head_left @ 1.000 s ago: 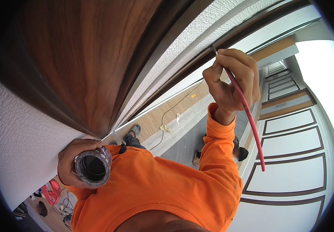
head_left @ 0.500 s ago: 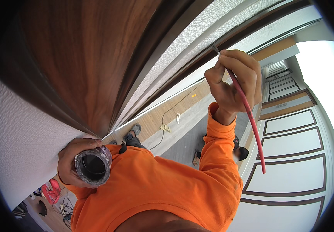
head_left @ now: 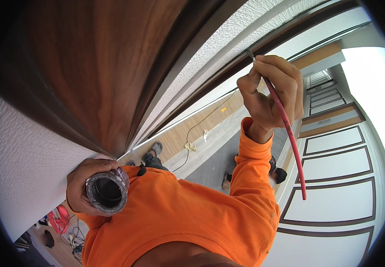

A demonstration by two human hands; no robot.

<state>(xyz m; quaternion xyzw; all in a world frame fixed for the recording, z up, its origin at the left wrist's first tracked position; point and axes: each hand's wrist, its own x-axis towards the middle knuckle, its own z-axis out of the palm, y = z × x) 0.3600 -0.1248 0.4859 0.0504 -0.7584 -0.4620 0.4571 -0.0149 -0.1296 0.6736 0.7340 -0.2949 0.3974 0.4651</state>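
Note:
My right hand (head_left: 272, 91) pinches a thin paintbrush (head_left: 290, 135) with a long red handle, fingers closed near its metal end. The brush tip touches or nearly touches a dark brown strip of trim (head_left: 275, 41) on the white textured wall; the exact contact is too small to make out. Low on the left, my left hand (head_left: 82, 186) is wrapped round a paint-smeared jar (head_left: 124, 186). The jar's mouth is uncovered, and its inside looks dark. Both arms wear orange sleeves.
A brown wood-grain door panel (head_left: 90, 66) fills the upper left beside me. Below lies a wooden floor (head_left: 210, 116) with a cable (head_left: 189, 151). Another person (head_left: 280, 175) is low at the right. Red items and tangled cords (head_left: 77, 240) lie at the lower left.
My right hand and the brush have shifted very slightly, the tip a little up and to the right along the brown trim. The jar and my left hand stay put.

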